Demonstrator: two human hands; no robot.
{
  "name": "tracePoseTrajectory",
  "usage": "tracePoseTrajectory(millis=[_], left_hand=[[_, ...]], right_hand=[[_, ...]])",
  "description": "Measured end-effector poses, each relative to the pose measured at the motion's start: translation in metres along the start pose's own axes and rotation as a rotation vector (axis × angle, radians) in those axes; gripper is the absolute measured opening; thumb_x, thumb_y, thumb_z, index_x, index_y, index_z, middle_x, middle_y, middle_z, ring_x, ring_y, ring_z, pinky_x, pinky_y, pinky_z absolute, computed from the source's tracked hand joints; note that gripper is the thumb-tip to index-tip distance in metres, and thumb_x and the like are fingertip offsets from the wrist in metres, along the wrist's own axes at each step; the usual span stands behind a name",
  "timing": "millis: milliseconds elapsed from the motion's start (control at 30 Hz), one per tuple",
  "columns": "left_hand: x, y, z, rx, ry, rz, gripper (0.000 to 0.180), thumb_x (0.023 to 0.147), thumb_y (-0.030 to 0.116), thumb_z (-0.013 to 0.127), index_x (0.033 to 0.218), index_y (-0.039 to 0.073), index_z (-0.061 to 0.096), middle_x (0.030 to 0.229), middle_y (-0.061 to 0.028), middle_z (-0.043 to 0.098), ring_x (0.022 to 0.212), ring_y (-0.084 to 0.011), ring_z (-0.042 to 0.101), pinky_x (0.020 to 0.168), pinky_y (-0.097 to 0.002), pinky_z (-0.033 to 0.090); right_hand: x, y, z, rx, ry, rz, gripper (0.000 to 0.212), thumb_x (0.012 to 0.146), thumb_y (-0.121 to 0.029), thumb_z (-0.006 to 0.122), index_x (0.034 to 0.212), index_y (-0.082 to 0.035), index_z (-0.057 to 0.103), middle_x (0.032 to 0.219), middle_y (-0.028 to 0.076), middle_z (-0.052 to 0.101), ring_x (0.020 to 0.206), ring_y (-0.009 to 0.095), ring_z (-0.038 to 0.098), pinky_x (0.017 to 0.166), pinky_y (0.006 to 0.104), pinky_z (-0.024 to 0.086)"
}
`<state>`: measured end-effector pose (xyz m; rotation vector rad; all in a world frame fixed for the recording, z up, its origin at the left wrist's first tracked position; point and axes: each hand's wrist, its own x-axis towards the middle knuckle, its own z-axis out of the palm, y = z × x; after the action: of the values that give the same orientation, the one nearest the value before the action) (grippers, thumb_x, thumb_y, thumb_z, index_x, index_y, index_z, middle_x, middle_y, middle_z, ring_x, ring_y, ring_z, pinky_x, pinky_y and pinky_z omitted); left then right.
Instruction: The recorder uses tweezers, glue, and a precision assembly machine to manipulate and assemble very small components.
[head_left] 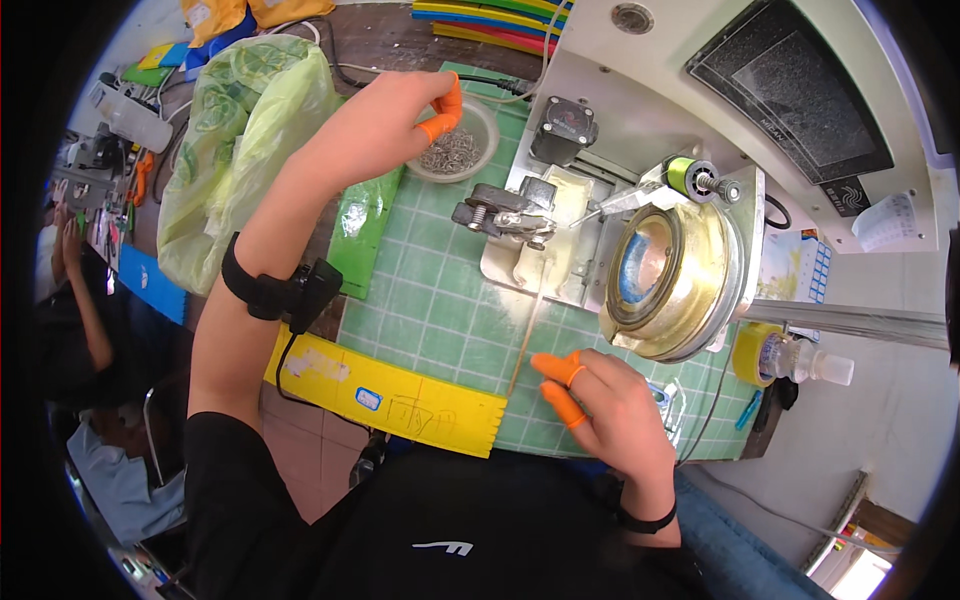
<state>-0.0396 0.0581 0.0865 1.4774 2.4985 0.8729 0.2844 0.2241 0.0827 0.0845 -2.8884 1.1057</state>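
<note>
Orange caps (557,368): worn over fingertips on both sides of me.

Left fingers (437,127): curled close together above the bowl, tips near the metal pieces; whether they pinch one, I cannot tell.

Bowl (489,145): pale, round, at the far side of the green tabletop (420,300).

Metal pieces (450,155): small, silvery, heaped loose in the bowl; single shapes too fine to make out.

Right fingers (566,406): slightly parted, nothing seen between them, just beside the strand.

Strand (527,328): thin, tan, running from the cream fixture (497,264) towards the yellow strip (472,420).

Metal clamp (510,212): above the fixture, apart from both sets of fingers.

Handling note, my judgement: the step in hand looks like picking one piece out. Best done from the edge of the heap, with the tips alone, rolling away any that cling, and without tipping the bowl. I should hold my right side light, so the strand lies straight and is not dragged from the fixture.
</note>
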Motion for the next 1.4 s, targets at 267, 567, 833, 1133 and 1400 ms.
tracePoseTrajectory(millis=[267,567,833,1133,1400], left_hand=[[-0.002,0.001,0.004,-0.068,-0.012,-0.04,0.013,0.092,0.002,0.066,0.102,0.0,0.059,0.088,-0.0125,0.067,0.077,-0.0274,0.061,0.07,-0.0369,0.048],[-0.002,-0.002,0.003,-0.118,-0.003,0.016,0.011,0.089,-0.002,0.068,0.099,-0.002,0.064,0.086,-0.008,0.068,0.071,-0.0165,0.06,0.067,-0.031,0.05],[-0.001,-0.007,0.0,-0.163,-0.091,-0.047,0.016,0.085,-0.008,0.068,0.101,-0.004,0.069,0.094,-0.0117,0.075,0.084,-0.0189,0.07,0.079,-0.0317,0.057],[-0.002,-0.001,-0.004,-0.131,-0.054,-0.039,0.019,0.086,-0.009,0.067,0.104,-0.003,0.071,0.092,-0.0124,0.076,0.084,-0.0203,0.072,0.079,-0.0328,0.058],[-0.052,0.074,-0.043,-0.257,0.085,0.115,0.025,0.088,-0.002,0.072,0.113,-0.002,0.071,0.093,-0.0121,0.077,0.076,-0.0162,0.075,0.07,-0.0263,0.059]], right_hand=[[0.0,-0.001,0.004,-0.004,-0.002,-0.008,0.029,0.087,-0.011,0.076,0.115,-0.004,0.073,0.082,0.013,0.059,0.07,0.032,0.059,0.062,0.0406,0.049],[-0.002,-0.004,0.008,-0.017,0.0,-0.04,0.028,0.088,-0.014,0.076,0.115,-0.004,0.073,0.082,0.013,0.059,0.07,0.032,0.06,0.062,0.0411,0.049],[-0.003,-0.004,0.008,-0.01,0.002,-0.045,0.028,0.088,-0.014,0.075,0.114,-0.004,0.073,0.082,0.013,0.058,0.07,0.032,0.059,0.062,0.0416,0.049],[-0.002,-0.012,0.005,-0.094,-0.015,-0.06,0.018,0.09,-0.014,0.073,0.104,-0.003,0.07,0.091,0.013,0.063,0.077,0.032,0.064,0.068,0.0411,0.053],[0.01,-0.026,-0.001,-0.083,0.125,-0.139,0.035,0.087,-0.014,0.077,0.121,-0.006,0.071,0.092,0.009,0.064,0.075,0.027,0.063,0.064,0.0368,0.051]])
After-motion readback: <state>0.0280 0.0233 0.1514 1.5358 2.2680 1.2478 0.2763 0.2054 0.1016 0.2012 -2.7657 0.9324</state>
